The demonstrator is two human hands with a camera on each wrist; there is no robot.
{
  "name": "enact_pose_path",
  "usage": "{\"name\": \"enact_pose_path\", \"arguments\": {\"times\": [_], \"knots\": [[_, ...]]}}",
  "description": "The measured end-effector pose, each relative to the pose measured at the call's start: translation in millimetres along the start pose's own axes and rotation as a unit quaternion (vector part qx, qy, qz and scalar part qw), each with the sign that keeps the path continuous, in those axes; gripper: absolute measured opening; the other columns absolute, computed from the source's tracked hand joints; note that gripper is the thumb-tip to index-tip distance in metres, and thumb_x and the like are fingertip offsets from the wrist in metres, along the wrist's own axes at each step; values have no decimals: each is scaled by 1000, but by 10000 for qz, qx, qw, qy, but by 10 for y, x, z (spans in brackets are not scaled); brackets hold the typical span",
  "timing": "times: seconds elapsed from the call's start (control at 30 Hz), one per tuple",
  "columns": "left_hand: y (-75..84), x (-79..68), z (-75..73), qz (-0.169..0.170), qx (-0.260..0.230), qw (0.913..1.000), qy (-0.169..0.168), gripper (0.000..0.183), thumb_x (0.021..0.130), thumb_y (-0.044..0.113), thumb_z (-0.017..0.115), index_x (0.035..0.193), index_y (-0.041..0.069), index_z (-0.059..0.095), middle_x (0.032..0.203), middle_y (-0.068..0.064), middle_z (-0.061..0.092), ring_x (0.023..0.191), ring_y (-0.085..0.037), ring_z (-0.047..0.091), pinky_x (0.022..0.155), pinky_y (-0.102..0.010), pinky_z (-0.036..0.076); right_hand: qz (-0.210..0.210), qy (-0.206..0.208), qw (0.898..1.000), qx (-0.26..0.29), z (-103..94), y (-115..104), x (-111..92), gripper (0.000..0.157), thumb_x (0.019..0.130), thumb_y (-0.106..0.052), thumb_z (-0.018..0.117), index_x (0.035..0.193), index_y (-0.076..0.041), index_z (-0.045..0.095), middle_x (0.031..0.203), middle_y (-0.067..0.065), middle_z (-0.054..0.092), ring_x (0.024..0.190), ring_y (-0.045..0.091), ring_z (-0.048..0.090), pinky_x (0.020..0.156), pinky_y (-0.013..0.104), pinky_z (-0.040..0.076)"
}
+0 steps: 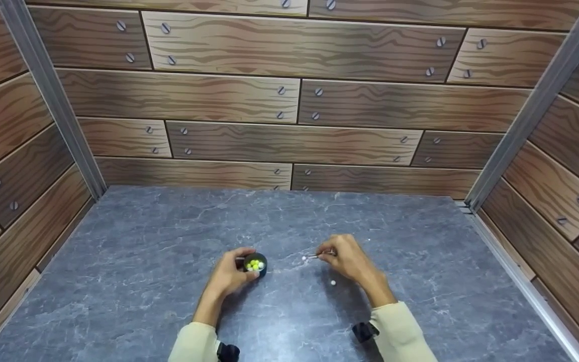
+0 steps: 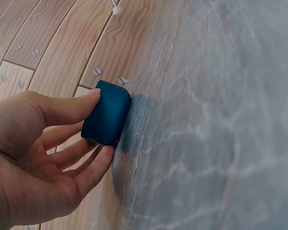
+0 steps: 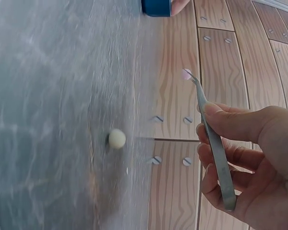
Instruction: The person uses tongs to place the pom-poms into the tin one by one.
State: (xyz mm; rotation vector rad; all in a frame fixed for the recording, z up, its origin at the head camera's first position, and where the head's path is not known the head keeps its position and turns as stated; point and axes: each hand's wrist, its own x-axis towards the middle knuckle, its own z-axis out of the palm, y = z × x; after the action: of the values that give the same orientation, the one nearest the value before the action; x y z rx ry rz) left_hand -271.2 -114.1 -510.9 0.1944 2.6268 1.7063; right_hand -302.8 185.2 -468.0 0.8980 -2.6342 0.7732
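Observation:
My left hand [image 1: 230, 274] grips a small dark blue round cup [image 2: 107, 112] by its sides, thumb on one side and fingers on the other. Yellow-green and white beads [image 1: 255, 264] lie inside the cup, as the head view shows. To the right, my right hand [image 1: 345, 257] pinches metal tweezers [image 3: 217, 148] between thumb and fingers. At the bent tips of the tweezers sits a small pale pinkish bead [image 3: 186, 74], raised off the table in the right wrist view. A loose white bead [image 3: 117, 139] rests on the table below the right hand.
The grey marbled table [image 1: 169, 226] extends around both hands. Wood-patterned walls [image 1: 299, 100] close it in at the back and sides, with metal corner posts [image 1: 53, 95] and a metal rail along the right edge. A tiny white speck [image 1: 369, 239] lies beyond the right hand.

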Motion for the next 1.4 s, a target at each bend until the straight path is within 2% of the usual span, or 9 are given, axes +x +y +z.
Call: {"name": "enact_pose_path", "arguments": {"times": [0.37,0.63,1.07,1.4], "knots": [[14,-3,9,16,50,10000,51,52,83,-4,79,133,-4,64,134,-27,64,121,-43,66,106,-54,52,-122,51,9999,40,138,-149,99,6,84,-2,79,87,-5,82,81,10,77,73,20,70,67,29,59],[23,2,10,-11,83,9999,70,52,83,-4,80,132,-3,65,133,-26,64,119,-42,66,105,-54,52,-154,26,9999,8,224,-243,179,4,84,-5,80,87,-7,82,79,7,73,69,16,65,63,25,54],[14,21,4,29,-20,10000,28,53,82,-5,80,133,-6,64,133,-27,64,119,-43,66,105,-53,53,-269,-110,9995,122,360,-363,300,6,85,-3,79,89,-5,82,81,10,76,72,21,70,64,26,57],[6,19,9,-8,15,10000,57,52,82,-4,80,132,-5,65,134,-27,64,120,-43,66,105,-53,53,-281,-169,9993,205,482,-421,355,5,86,-2,78,89,-4,82,84,10,78,74,20,70,66,25,55]]}}
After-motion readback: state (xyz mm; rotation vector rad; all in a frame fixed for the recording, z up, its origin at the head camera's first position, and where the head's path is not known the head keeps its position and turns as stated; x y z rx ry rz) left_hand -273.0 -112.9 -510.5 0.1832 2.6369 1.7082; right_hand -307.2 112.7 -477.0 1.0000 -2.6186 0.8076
